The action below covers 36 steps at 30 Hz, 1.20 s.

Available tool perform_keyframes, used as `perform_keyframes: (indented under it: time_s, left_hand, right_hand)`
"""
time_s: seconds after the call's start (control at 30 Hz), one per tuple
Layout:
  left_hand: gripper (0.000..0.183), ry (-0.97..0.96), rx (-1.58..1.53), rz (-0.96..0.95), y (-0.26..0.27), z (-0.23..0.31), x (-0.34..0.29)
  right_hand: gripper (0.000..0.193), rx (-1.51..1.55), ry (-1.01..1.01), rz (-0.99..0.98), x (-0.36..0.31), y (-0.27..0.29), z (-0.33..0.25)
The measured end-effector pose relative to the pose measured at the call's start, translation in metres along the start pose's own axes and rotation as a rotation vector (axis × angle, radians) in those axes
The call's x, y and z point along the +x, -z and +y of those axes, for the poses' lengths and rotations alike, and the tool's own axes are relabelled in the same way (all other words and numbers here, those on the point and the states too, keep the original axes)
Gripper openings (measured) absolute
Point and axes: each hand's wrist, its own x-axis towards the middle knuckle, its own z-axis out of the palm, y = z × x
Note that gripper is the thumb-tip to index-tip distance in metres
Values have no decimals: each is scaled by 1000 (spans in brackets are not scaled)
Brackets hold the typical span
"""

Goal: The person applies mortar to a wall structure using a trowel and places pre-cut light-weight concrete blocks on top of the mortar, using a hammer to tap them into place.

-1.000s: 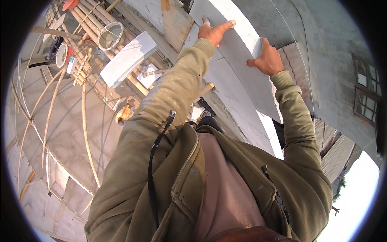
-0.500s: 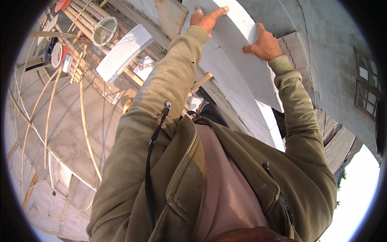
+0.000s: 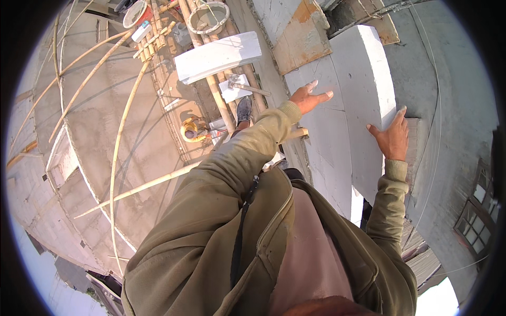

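A large white block (image 3: 363, 73) stands on top of a wall of similar blocks (image 3: 321, 100). My right hand (image 3: 392, 138) clasps its upper edge, thumb on the near face and fingers over the far side. Beside the near face, my left hand (image 3: 312, 97) hangs off the block with its fingers apart and nothing in it. A second white block (image 3: 219, 55) lies across bamboo poles to the left. Nearer to me, a hammer (image 3: 250, 87) rests on a smaller white piece (image 3: 235, 90).
I stand on bamboo scaffolding (image 3: 211, 84), one dark shoe (image 3: 244, 109) showing. Two buckets, one grey (image 3: 209, 18) and one red-rimmed (image 3: 138, 15), sit at the far left. A yellow object (image 3: 192, 130) is near the poles. A grey wall with a window (image 3: 477, 210) rises at right.
My left hand has come off the block and moved nearer to me. The right hand has slid along the edge, still on the block. The view has turned toward the left.
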Motion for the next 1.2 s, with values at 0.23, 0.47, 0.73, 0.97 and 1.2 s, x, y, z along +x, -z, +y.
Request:
perform_keyframes:
  time_s: [0.23,0.47,0.73,0.97,1.2]
  left_hand:
    - [108,832,780,91,67,-228,-127]
    - [115,749,624,288,115,-263,-93]
    - [106,656,516,438,134,-309,-117]
    - [110,666,553,362,96,-313,-131]
    - [87,291,612,437,60,-309,-101]
  right_hand:
    - [23,607,320,-236,-4,-125,-173]
    - [57,229,525,-584,132,-551,-323]
    - [57,154,660,-718,169,-681,-408]
    - [60,621,415,-802,32,-497,-290]
    - [54,620,408,-605,-131,-219,-53]
